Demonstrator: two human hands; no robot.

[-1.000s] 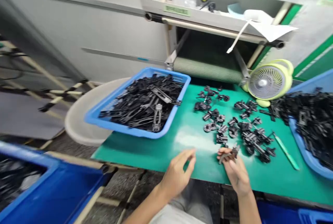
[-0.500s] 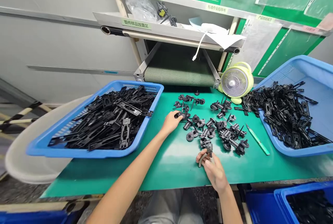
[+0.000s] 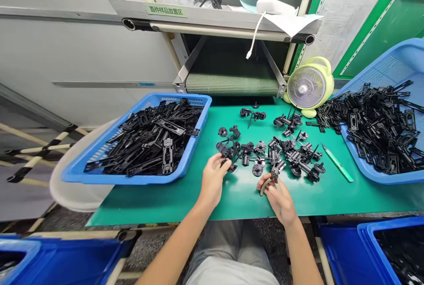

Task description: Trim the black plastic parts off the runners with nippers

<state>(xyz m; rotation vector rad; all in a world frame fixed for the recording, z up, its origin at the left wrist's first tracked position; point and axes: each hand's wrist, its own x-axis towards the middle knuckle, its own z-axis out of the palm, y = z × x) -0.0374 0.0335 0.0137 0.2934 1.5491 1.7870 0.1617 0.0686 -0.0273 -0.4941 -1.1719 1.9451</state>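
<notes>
**Left hand point(image 3: 212, 180) at a black part point(image 3: 231, 168), right hand point(image 3: 280, 199) on pliers point(image 3: 272, 179)**

The hands stay apart. Left fingertips point(image 3: 225, 163) sit at the part's edge; a grip can't be confirmed. The right hand clamps the pliers, their tan handle curving below its thumb. Loose parts cover a green mat point(image 3: 149, 201) between two blue baskets point(image 3: 132, 180) point(image 3: 364, 168) of black pieces point(image 3: 145, 143) point(image 3: 374, 121).

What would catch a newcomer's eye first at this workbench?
The eye goes first to the left blue basket and the right blue basket, both heaped with black plastic parts, on a green bench top. Between them, small black parts lie scattered, with a pale green fan behind them. Near the front edge, the right hand holds small pliers, and the left hand is curled beside the small black parts.
</notes>
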